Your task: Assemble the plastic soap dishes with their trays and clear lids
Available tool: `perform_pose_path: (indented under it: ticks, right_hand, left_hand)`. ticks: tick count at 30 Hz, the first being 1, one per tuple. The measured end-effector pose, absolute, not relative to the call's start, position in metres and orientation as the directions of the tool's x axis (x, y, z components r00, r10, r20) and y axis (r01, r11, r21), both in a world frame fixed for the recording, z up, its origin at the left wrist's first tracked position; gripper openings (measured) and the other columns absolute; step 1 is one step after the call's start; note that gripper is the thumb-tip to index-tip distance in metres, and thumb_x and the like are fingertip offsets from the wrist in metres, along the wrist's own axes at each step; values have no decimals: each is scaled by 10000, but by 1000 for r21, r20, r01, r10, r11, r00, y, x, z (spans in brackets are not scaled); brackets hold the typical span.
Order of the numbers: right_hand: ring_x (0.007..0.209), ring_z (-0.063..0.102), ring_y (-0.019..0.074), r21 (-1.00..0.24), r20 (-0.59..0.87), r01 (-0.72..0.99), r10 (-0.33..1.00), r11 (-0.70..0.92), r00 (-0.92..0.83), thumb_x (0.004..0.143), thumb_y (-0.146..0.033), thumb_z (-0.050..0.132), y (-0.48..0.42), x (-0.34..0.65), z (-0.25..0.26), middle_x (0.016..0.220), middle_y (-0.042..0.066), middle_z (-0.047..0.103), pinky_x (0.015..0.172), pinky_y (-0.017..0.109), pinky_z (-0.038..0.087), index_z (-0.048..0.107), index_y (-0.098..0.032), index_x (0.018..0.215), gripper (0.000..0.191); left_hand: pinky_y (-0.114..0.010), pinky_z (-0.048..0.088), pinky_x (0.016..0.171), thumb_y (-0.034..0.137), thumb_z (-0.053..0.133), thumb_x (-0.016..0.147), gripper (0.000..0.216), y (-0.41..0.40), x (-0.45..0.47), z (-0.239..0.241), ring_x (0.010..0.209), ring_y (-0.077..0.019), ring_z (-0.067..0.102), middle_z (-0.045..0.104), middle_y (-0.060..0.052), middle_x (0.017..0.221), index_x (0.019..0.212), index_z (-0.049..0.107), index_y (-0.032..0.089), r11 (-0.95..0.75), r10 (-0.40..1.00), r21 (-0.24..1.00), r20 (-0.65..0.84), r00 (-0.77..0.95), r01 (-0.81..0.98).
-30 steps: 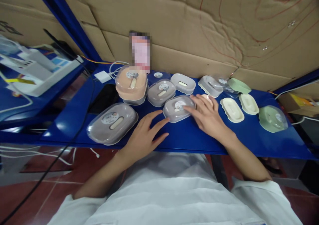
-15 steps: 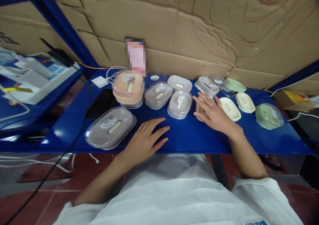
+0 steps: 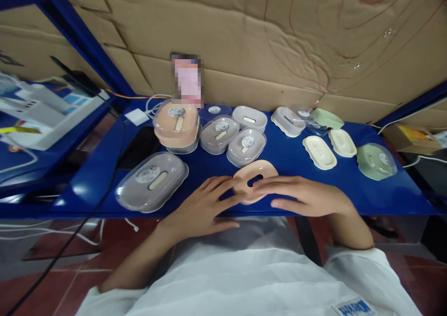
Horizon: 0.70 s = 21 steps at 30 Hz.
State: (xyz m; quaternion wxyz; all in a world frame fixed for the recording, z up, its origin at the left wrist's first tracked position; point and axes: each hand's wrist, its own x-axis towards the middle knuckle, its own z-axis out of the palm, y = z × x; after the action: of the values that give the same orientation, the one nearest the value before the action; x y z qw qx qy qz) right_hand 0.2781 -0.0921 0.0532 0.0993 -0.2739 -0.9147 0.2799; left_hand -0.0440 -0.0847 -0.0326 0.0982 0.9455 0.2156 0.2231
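Left hand (image 3: 204,208) and right hand (image 3: 303,197), both loosely open, gripping nothing, partly hide a slotted peach piece (image 3: 256,168); beyond them, a clear lid (image 3: 247,143) covers a gray tray (image 3: 238,153).

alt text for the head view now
A person's left hand and right hand spread over a slotted peach oval plastic piece at a blue table; grey oval clear-lidded boxes sit left and beyond, cream oval trays right.
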Motion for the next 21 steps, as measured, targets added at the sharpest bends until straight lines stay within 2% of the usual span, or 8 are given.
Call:
perform_pose_path:
  ticks: [1, 3, 6, 8, 9, 12, 17, 21]
  right_hand:
    - [1396, 641, 195, -561, 58, 457, 583, 690, -810, 1132, -361, 495, -90, 283, 55, 1498, 50, 684, 1171, 366, 536, 620, -270, 1490, 390]
    - [1293, 702, 239, -429, 122, 658, 761, 619, -637, 1122, -409, 499, -80, 302, 54, 1389, 76, 744, 1117, 422, 564, 701, -259, 1370, 353]
    - [1193, 726, 370, -52, 143, 992, 984, 115, -107, 1081, -502, 511, -59, 341, 43, 1297, 180, 761, 1029, 572, 560, 723, -193, 1312, 440]
    - [1132, 739, 417, 138, 17, 976, 986, -167, 166, 1053, -524, 520, -53, 362, 31, 1239, 221, 769, 938, 579, 574, 706, -155, 1331, 498]
    - [1101, 750, 412, 188, -57, 959, 972, -212, 226, 1045, -509, 527, -54, 369, 25, 1213, 222, 776, 904, 549, 583, 693, -148, 1347, 499]
    - [1044, 777, 356, 154, -85, 985, 992, -83, 97, 1053, -364, 513, -77, 367, 9, 1199, 204, 783, 882, 468, 598, 652, -148, 1388, 422]
    - [1217, 734, 307, -156, 111, 899, 912, 409, -395, 1081, -232, 486, -133, 325, -1, 1345, 125, 747, 996, 501, 619, 625, -263, 1403, 352]
    - [1222, 729, 259, -318, 113, 742, 800, 591, -589, 1086, -183, 520, -146, 289, 4, 1325, 79, 761, 1013, 478, 626, 617, -313, 1459, 406]
  left_hand:
    - [-536, 512, 1164, 573, 775, 942, 599, -85, -44, -32, 1415, -352, 572, 620, -147, 1520, 1450, 649, 281, -884, 460, 276, 377, 804, 377]
    - [-552, 518, 1150, 625, 779, 918, 587, -84, -43, -34, 1401, -369, 581, 623, -162, 1509, 1359, 684, 248, -871, 489, 262, 377, 787, 416]
    - [-538, 564, 1088, 573, 779, 937, 454, -83, -43, -41, 1336, -368, 629, 655, -171, 1443, 1198, 696, 211, -833, 552, 247, 420, 720, 495]
    - [-512, 584, 1078, 464, 778, 966, 343, -83, -44, -46, 1307, -345, 655, 686, -157, 1371, 1161, 675, 202, -814, 577, 260, 467, 670, 520]
    - [-499, 586, 1090, 420, 775, 975, 310, -82, -44, -47, 1310, -333, 658, 697, -147, 1339, 1164, 664, 200, -813, 578, 276, 489, 654, 512]
    - [-461, 589, 1126, 397, 760, 993, 334, -83, -46, -47, 1349, -306, 647, 704, -138, 1296, 1222, 628, 194, -825, 564, 344, 537, 627, 448]
    - [-440, 601, 1124, 372, 765, 992, 313, -84, -47, -41, 1363, -297, 649, 699, -142, 1285, 1198, 605, 201, -838, 545, 397, 616, 569, 374]
    - [-452, 598, 1132, 351, 770, 988, 319, -85, -47, -40, 1382, -307, 638, 689, -152, 1291, 1205, 590, 201, -846, 533, 407, 656, 534, 344]
